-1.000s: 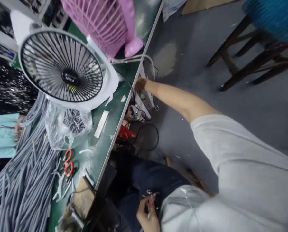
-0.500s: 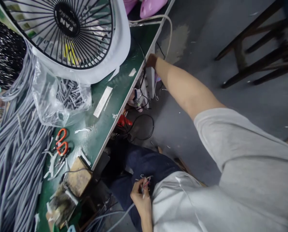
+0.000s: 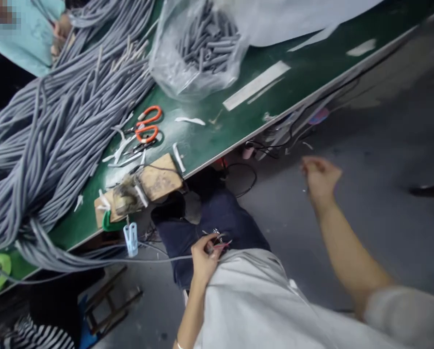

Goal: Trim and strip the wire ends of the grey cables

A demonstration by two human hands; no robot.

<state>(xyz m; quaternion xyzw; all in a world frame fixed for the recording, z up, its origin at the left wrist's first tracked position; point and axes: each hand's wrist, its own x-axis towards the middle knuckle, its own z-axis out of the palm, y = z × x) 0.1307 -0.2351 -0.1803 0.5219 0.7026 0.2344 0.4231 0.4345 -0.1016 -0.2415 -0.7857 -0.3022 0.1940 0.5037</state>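
Observation:
Near my lap, my left hand (image 3: pixel 204 257) pinches the end of a grey cable (image 3: pixel 147 261), where thin coloured wires (image 3: pixel 221 245) fan out past the fingertips. That cable runs left to a thick bundle of grey cables (image 3: pixel 49 140) lying on the green table (image 3: pixel 209 135). Out over the floor at the right, my right hand (image 3: pixel 320 179) is raised with its fingers curled together; it is blurred, and whether anything small is between the fingers is hidden.
Orange-handled scissors (image 3: pixel 147 131), a wooden block (image 3: pixel 161 178) and a clear bag of short grey tubes (image 3: pixel 202 58) are on the table. A blue clip (image 3: pixel 131 240) hangs at its edge. A person in striped clothing (image 3: pixel 45 334) is at the lower left.
My right hand has come away from beside the table edge and is now over the floor. The view has turned, showing more of the cable bundle; my left hand still holds the cable end.

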